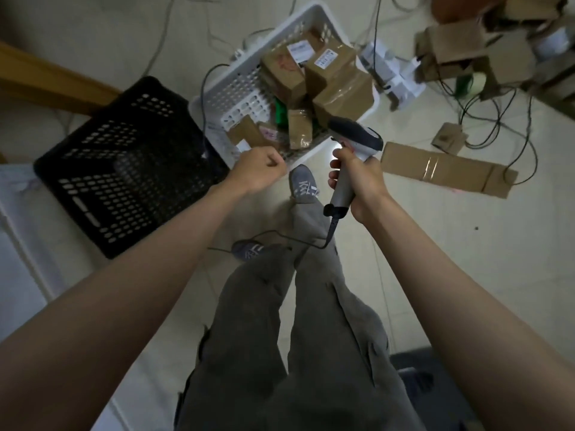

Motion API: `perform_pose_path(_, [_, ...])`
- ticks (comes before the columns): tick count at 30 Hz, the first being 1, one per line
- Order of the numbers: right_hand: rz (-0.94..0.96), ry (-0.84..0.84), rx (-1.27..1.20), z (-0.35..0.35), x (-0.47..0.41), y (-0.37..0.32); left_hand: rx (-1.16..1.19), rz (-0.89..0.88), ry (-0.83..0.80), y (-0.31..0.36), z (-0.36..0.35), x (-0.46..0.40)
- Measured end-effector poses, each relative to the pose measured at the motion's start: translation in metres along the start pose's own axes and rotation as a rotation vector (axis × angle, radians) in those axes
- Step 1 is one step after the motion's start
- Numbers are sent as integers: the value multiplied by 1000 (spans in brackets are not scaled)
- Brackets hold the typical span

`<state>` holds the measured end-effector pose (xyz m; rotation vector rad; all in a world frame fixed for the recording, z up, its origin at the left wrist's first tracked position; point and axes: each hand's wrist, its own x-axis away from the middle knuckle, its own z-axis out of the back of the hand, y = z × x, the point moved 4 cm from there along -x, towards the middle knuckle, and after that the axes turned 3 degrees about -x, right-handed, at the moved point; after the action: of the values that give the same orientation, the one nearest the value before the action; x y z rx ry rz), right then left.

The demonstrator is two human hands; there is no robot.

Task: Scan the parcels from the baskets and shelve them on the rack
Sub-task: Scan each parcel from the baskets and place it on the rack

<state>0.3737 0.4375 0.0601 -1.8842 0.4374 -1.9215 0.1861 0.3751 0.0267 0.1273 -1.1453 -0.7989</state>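
1. Many taped cardboard parcels (339, 85) are in the white basket (239, 91), piled toward its far right corner, so I judge most scanning and shelving is not done; the black basket (124, 169) beside it looks empty.
2. Right hand (361, 181) grips the barcode scanner (351, 150), which points at the white basket's near edge.
3. Left hand (258, 172) is curled into a fist over that near edge and holds nothing visible.

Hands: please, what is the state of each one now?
Left hand: closed in a fist, holding nothing visible.
Right hand: closed around the handle of the barcode scanner.
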Motion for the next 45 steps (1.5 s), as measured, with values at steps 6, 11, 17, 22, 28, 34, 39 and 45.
perform_pose_path(6, [-61,85,-86,23,-82,13,-51,-14,0,22,-37,-100])
perform_pose_path(11, [-78,122,-144,31,-136,20,-76,-69,55,43,-59,-171])
perform_pose_path(17, [-89,151,-173,38,-183,26,-48,36,135,48,-80,-242])
perform_pose_path(22, [-94,170,-210,44,-208,35,-32,57,144,50,-97,-278])
perform_pose_path(28, [-114,205,-205,53,-204,40,51,64,186,51,-98,-272])
perform_pose_path(34, [-88,171,-183,43,-151,22,123,58,214,35,-71,-197])
perform_pose_path(39, [-34,97,-108,25,-80,-8,251,127,293,13,-21,-104])
perform_pose_path(45, [70,-70,22,-27,21,-44,380,188,499,-26,55,13])
